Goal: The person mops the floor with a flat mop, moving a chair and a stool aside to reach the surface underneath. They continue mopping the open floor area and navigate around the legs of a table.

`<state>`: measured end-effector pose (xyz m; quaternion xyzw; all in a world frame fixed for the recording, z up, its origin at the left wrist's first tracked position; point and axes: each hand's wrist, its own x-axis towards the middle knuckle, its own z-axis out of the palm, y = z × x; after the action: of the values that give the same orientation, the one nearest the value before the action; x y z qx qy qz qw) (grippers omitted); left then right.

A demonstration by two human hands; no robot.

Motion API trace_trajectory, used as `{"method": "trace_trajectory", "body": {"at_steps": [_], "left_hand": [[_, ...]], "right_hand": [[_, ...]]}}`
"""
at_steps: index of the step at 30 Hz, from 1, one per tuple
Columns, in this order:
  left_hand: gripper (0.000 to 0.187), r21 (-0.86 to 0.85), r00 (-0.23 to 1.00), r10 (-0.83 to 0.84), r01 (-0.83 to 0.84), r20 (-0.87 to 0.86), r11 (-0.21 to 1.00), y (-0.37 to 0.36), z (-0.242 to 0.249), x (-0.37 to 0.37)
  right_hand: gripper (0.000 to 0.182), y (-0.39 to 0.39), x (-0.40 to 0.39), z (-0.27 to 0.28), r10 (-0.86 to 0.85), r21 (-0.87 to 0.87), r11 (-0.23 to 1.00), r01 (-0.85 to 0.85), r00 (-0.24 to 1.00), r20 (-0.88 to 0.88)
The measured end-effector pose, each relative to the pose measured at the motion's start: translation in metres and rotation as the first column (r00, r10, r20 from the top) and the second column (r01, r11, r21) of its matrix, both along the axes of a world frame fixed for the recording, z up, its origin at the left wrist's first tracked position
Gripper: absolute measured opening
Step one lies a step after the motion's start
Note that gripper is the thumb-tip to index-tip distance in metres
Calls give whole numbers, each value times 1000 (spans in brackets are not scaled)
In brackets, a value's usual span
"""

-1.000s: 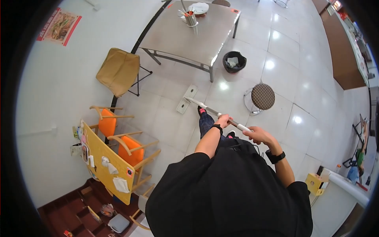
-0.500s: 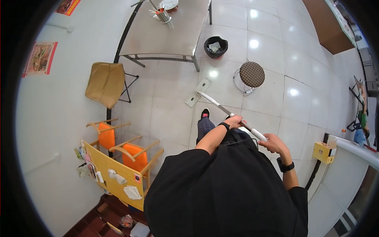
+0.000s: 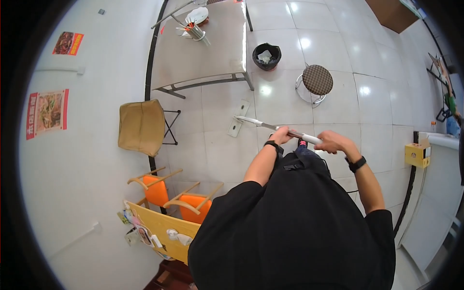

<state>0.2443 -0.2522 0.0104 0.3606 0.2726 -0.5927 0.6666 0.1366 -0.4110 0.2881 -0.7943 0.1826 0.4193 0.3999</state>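
Note:
A flat mop [image 3: 254,122] slants from my hands down to the floor. Its pale rectangular head [image 3: 235,128] lies on the tiles left of the centre, between the metal table and my body. My left hand [image 3: 282,135] is wrapped round the middle of the pole. At the white grip on the pole's upper end, my right hand [image 3: 334,141] is closed round it. Black bands circle both wrists. One shoe with a pink patch [image 3: 302,143] shows just below the pole.
Ahead stands a metal table [image 3: 208,63], with a lined bin [image 3: 267,57] and a checkered stool [image 3: 317,79] to its right. A tan folding chair [image 3: 141,126] is by the left wall. Orange chairs [image 3: 195,207] adjoin a yellow table [image 3: 164,229]. A yellow box [image 3: 417,153] sits at right.
My view has turned, and the bin, stool and yellow box now appear further right. The mop pole lies flatter across the view. Both hands keep their hold on it.

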Motion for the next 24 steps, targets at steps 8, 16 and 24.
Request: {"method": "trace_trajectory", "body": {"at_steps": [8, 16, 24], "left_hand": [[17, 111, 983, 163, -153, -86, 982, 12, 22, 39], [19, 139, 999, 46, -50, 26, 989, 36, 13, 63], [9, 344, 994, 89, -103, 55, 933, 56, 28, -5]], "right_hand": [[28, 20, 45, -1, 26, -123, 992, -26, 1000, 2], [26, 57, 71, 17, 80, -169, 983, -72, 996, 38], [30, 84, 2, -2, 166, -61, 984, -167, 986, -21]]}}
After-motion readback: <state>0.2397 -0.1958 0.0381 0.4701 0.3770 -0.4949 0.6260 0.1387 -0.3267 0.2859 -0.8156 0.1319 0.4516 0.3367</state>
